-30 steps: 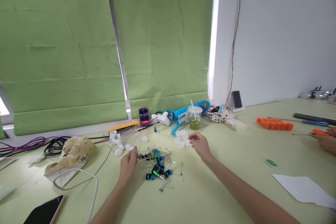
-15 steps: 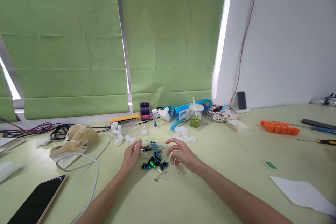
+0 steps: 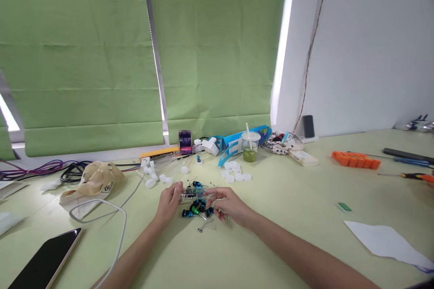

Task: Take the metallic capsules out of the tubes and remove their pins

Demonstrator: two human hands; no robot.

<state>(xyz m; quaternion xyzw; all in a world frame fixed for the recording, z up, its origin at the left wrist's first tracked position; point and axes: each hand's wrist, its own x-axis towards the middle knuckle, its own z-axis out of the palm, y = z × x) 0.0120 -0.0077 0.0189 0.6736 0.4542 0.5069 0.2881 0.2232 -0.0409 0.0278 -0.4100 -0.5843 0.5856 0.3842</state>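
Note:
My left hand (image 3: 172,202) is closed around the near-left end of a clear plastic tube (image 3: 196,193), held roughly level above the table. Dark and blue pieces show through its wall. At the tube's right end, my right hand (image 3: 228,205) has its fingers curled and its fingertips against the tube; whether they also pinch a small piece is hidden. Below the tube lies a pile of small blue-and-black-handled pieces (image 3: 187,213) with thin metal shafts, one of them with a green handle (image 3: 195,210). A small metal bit (image 3: 200,230) rests in front of the pile.
White caps (image 3: 232,167) lie behind my hands, with more white caps (image 3: 150,183) to the left. Farther back stand a small capped tube (image 3: 198,151) and a drink cup (image 3: 250,146). A white cable (image 3: 125,230) loops beside my left forearm, near a phone (image 3: 45,257). An orange tray (image 3: 355,160) sits right.
My right hand has moved left, closing in on the tube's right end, and its raised fingers have curled in. My left hand keeps its hold. The view has shifted slightly.

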